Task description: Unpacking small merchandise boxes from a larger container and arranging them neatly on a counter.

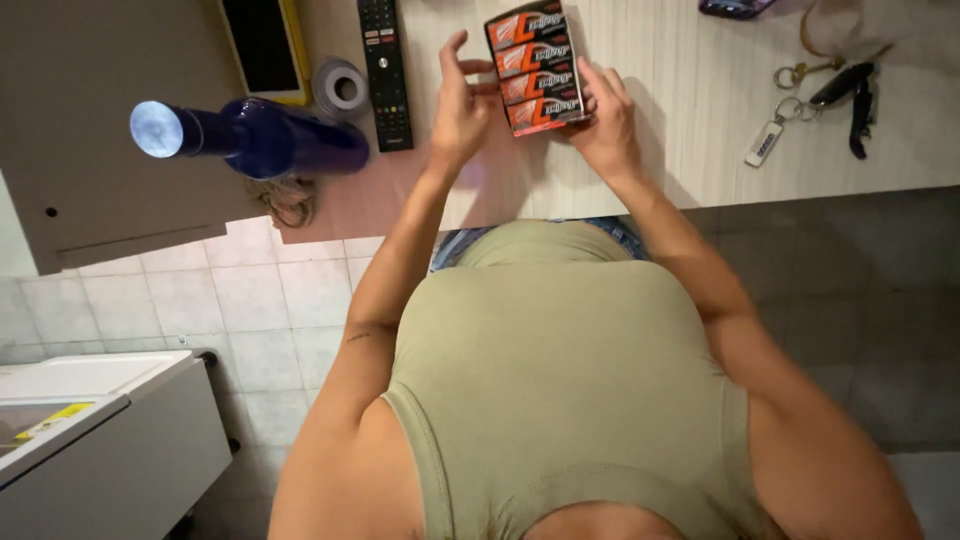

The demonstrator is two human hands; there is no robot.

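Observation:
An orange and black shrink-wrapped pack of small boxes stands on the pale wooden table near its front edge. My right hand grips the pack's right side and lower corner. My left hand is at the pack's left edge, its fingertips touching the wrapper and one finger raised above. Both forearms reach up from my torso, which is in an olive tank top.
A dark blue bottle with a pale cap lies left of my hands. Beside it are a black remote, a tape roll and a yellow-edged screen. Keys lie at the right. A white appliance stands on the tiled floor.

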